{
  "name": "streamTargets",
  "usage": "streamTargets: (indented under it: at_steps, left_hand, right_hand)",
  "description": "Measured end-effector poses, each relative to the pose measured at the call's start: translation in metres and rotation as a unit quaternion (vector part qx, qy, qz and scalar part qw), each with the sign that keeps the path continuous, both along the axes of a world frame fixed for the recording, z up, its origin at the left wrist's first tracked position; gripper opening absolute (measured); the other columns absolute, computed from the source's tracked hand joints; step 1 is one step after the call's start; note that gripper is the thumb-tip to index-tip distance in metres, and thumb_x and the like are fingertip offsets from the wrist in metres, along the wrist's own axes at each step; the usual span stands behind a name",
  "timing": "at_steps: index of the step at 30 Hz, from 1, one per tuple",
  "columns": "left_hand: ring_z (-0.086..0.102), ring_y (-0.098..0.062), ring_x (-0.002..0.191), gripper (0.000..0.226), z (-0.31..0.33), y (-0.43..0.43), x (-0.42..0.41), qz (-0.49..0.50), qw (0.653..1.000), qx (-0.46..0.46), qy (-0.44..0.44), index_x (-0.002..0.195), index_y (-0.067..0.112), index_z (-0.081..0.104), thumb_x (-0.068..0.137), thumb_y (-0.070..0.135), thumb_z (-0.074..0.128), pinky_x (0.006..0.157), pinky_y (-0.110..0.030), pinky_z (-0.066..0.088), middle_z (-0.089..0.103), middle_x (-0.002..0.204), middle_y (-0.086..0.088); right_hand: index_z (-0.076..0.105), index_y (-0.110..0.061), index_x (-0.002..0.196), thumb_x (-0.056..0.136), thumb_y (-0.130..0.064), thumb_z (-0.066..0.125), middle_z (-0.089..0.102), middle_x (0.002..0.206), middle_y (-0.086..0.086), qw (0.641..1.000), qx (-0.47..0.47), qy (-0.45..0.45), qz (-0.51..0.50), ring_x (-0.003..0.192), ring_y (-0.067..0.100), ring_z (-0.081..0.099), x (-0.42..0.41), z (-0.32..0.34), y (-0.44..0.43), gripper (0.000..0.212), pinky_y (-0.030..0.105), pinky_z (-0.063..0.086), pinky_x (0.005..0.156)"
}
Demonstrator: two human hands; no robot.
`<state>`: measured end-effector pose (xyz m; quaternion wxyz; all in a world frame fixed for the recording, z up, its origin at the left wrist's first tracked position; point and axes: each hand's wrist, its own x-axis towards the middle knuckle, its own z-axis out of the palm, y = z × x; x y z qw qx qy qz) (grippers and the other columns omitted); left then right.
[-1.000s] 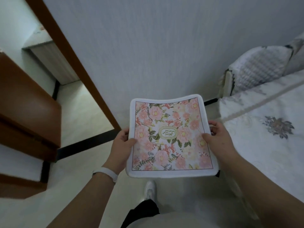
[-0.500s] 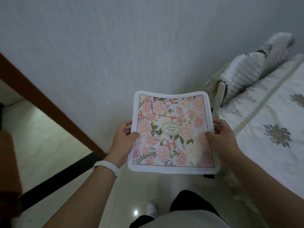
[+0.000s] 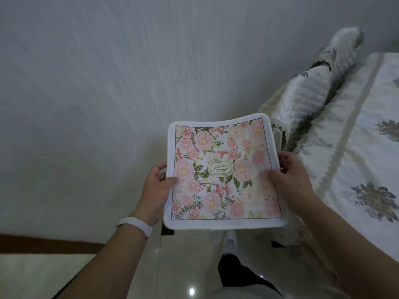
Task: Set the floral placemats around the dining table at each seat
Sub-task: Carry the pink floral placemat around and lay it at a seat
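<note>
Held in mid-air left of the cream embroidered-cloth counter [image 3: 367, 169], the square pink floral fabric placemat with white border [image 3: 222, 171] is pinched at its side edges by the left grip [image 3: 154, 186] and right grip [image 3: 289, 178]; light, soft and slightly bowed, it seems best carried by both edges.

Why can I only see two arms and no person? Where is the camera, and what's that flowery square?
There is no machine here. A person wears the camera on their head, so it looks down where they look, and you see only their arms. The left hand, with a white wristband, and the right hand each hold one side of a floral placemat with a white border, above the floor. On the right is a flowered tablecloth, with what looks like a padded chair back beside it.
</note>
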<state>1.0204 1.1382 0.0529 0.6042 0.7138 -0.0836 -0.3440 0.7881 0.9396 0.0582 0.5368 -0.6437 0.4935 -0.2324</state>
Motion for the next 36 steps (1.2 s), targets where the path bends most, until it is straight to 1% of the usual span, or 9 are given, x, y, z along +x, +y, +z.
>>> streamTargets:
  at_steps: [3,6,8,13,19,22,26,33,36]
  left_hand:
    - [0.071,-0.029,0.082,0.033,0.012,-0.059,0.021,-0.026,1.000,0.011,-0.003,0.110,0.019,0.055,0.088,-0.006,0.059,0.062,-0.038,0.058,0.069,0.106,-0.015]
    - [0.071,-0.030,0.085,0.032,0.027,-0.120,0.038,-0.062,0.998,0.008,-0.015,0.113,0.016,0.053,0.089,-0.004,0.059,0.065,-0.041,0.058,0.068,0.107,-0.013]
    - [0.070,-0.032,0.087,0.032,0.035,-0.159,0.046,-0.088,0.996,0.003,-0.021,0.116,0.013,0.052,0.089,-0.004,0.059,0.067,-0.043,0.059,0.067,0.107,-0.013]
    - [0.073,-0.020,0.071,0.029,0.052,-0.244,0.061,-0.154,0.987,-0.011,-0.039,0.106,0.018,0.053,0.088,-0.006,0.059,0.056,-0.035,0.057,0.070,0.099,-0.008]
    - [0.072,-0.027,0.079,0.030,0.047,-0.314,0.077,-0.212,0.977,-0.009,-0.034,0.109,0.017,0.054,0.089,-0.005,0.058,0.059,-0.037,0.057,0.069,0.102,-0.013]
    - [0.072,-0.026,0.078,0.030,0.038,-0.351,0.089,-0.248,0.968,-0.012,-0.033,0.106,0.018,0.055,0.089,-0.006,0.058,0.061,-0.038,0.057,0.070,0.101,-0.012]
    - [0.071,-0.032,0.083,0.031,0.027,-0.411,0.114,-0.294,0.956,-0.017,-0.014,0.109,0.017,0.055,0.088,-0.005,0.059,0.068,-0.045,0.058,0.069,0.104,-0.015]
    - [0.072,-0.032,0.082,0.032,0.027,-0.515,0.165,-0.380,0.925,-0.021,-0.002,0.112,0.017,0.055,0.087,-0.003,0.059,0.065,-0.043,0.058,0.070,0.102,-0.012]
    - [0.072,-0.033,0.081,0.031,0.038,-0.563,0.169,-0.436,0.900,-0.016,0.000,0.111,0.016,0.054,0.087,-0.004,0.058,0.062,-0.040,0.058,0.069,0.103,-0.014]
  right_hand:
    - [0.052,-0.025,0.121,0.086,-0.006,0.062,0.066,0.104,-0.003,0.999,0.005,-0.006,-0.034,0.083,0.016,0.069,0.011,0.003,-0.047,0.040,0.039,0.059,0.070]
    - [0.052,-0.025,0.121,0.086,-0.007,0.061,0.067,0.102,-0.005,0.998,0.004,-0.013,-0.061,0.083,0.014,0.069,0.014,0.008,-0.093,0.041,0.040,0.060,0.071]
    - [0.052,-0.023,0.122,0.085,-0.006,0.061,0.067,0.102,-0.005,0.996,0.002,-0.019,-0.084,0.082,0.014,0.069,0.015,0.013,-0.120,0.042,0.038,0.060,0.069]
    - [0.053,-0.027,0.115,0.083,-0.004,0.062,0.066,0.105,-0.005,0.988,0.010,-0.043,-0.149,0.089,0.017,0.067,0.015,0.025,-0.167,0.040,0.034,0.056,0.066]
    - [0.053,-0.026,0.115,0.085,-0.004,0.061,0.068,0.102,0.000,0.976,0.023,-0.047,-0.213,0.085,0.021,0.068,0.013,0.024,-0.201,0.038,0.039,0.058,0.065]
    - [0.052,-0.025,0.118,0.085,-0.004,0.060,0.067,0.101,0.000,0.971,0.027,-0.030,-0.235,0.084,0.021,0.068,0.019,0.021,-0.215,0.040,0.043,0.059,0.068]
    - [0.052,-0.023,0.122,0.087,-0.005,0.058,0.067,0.100,0.000,0.956,0.014,-0.012,-0.292,0.082,0.019,0.067,0.040,0.022,-0.245,0.040,0.034,0.054,0.061]
    - [0.049,-0.022,0.124,0.089,-0.006,0.056,0.066,0.103,0.000,0.928,-0.001,0.002,-0.373,0.080,0.018,0.068,0.094,0.029,-0.295,0.039,0.031,0.053,0.055]
    - [0.048,-0.022,0.125,0.091,-0.007,0.055,0.064,0.100,-0.002,0.911,-0.025,0.005,-0.411,0.081,0.016,0.066,0.106,0.039,-0.306,0.038,0.030,0.052,0.055]
